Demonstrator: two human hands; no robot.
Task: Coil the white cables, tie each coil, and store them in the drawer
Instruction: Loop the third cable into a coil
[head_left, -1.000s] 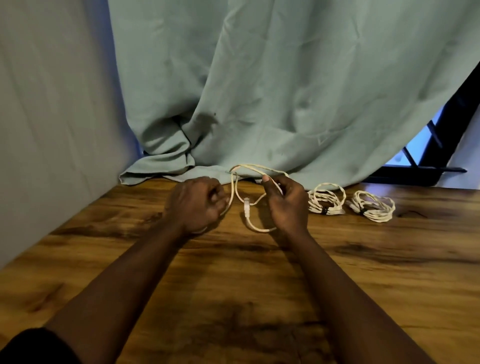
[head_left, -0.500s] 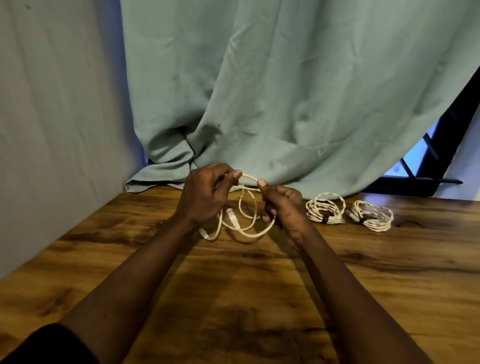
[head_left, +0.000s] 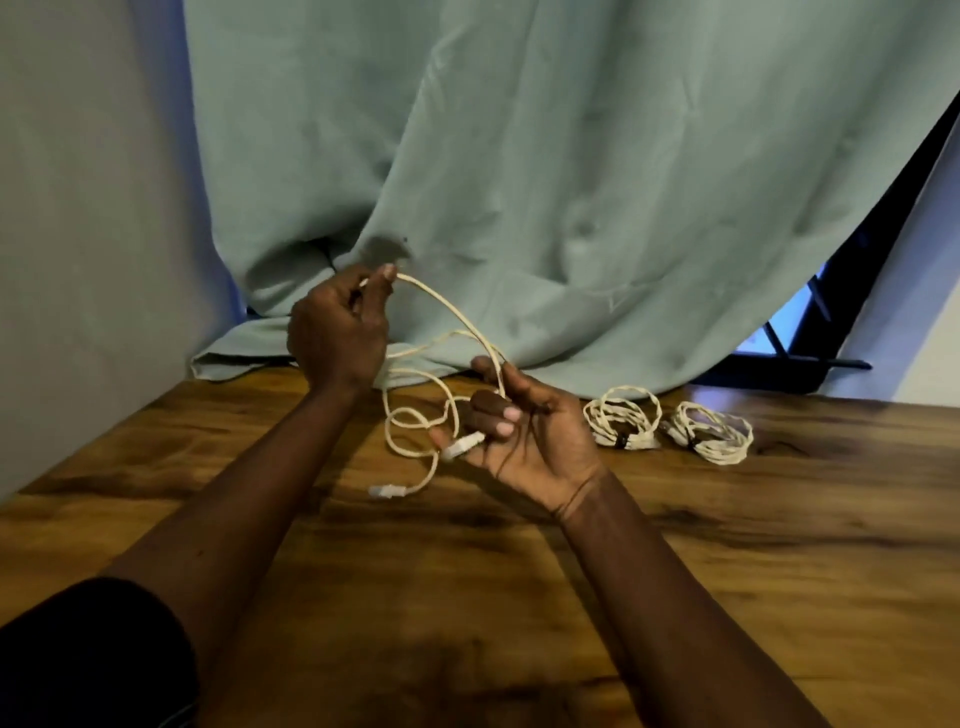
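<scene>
Left hand (head_left: 337, 332) raised, pinching the white cable (head_left: 457, 314) at thumb tip. Right hand (head_left: 530, 431) lower, palm up, fingers curled round the cord and one plug. Round, smooth cord arcs upper-left to lower-right; slack loops hang over the grained wooden table (head_left: 727, 571). First tied coil (head_left: 621, 439) and second tied coil (head_left: 724, 456) lie just right.

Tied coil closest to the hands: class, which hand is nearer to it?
Right. The right hand sits just beside the tied coil, holding the loose cable; the left hand is raised farther off, beyond the right hand, pinching that cable.
</scene>
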